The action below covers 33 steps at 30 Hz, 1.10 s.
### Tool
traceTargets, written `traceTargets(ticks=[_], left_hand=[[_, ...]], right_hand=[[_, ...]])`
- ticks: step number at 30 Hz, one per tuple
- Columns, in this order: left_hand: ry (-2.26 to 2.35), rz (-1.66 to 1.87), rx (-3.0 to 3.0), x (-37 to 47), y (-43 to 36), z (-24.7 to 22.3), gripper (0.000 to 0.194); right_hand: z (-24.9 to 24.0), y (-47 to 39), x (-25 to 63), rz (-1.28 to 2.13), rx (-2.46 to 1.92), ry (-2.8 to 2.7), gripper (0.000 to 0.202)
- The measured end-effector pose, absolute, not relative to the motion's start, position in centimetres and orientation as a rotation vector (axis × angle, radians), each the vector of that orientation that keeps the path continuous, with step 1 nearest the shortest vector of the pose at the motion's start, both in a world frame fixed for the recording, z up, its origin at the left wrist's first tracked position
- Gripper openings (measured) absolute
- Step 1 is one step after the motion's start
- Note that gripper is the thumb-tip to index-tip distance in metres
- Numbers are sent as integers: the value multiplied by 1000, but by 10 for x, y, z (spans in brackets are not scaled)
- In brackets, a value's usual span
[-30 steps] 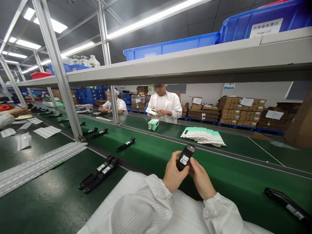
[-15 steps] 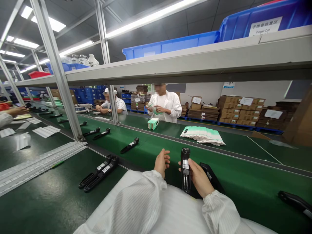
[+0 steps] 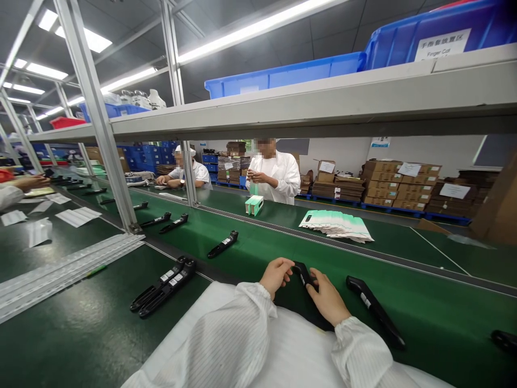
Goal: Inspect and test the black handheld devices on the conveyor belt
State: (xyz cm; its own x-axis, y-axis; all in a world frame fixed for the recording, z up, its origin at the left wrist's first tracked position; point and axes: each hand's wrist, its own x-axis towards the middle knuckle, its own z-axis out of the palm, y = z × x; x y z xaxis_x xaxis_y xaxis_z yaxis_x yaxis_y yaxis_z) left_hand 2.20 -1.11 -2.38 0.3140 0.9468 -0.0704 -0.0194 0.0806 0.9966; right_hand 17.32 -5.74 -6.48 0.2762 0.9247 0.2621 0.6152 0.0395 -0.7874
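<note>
Both hands, left hand (image 3: pixel 275 275) and right hand (image 3: pixel 328 298), pinch a half-hidden black device (image 3: pixel 302 273)

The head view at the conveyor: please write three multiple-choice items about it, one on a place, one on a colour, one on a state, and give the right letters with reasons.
1. Where do the two black devices that lie side by side rest?
A. on the dark table left of the belt
B. on the upper shelf
C. in a blue bin

2. What colour is the conveyor belt?
A. grey
B. green
C. blue

3. What is the right hand doing?
A. it lies flat on the belt
B. it holds a white sheet
C. it grips a black device

Answers:
1 A: the pair lies on the darker surface, short of the belt's edge.
2 B: the belt is bright green under the devices on it.
3 C: its fingers close on the device, and the left hand touches the device's end.
</note>
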Motion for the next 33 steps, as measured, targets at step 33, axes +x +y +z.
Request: traceTargets(ticks=[33], left_hand=[[1205, 822, 1360, -39, 36, -10, 32]], right_hand=[[-27, -84, 146, 813, -1279, -1509, 32]])
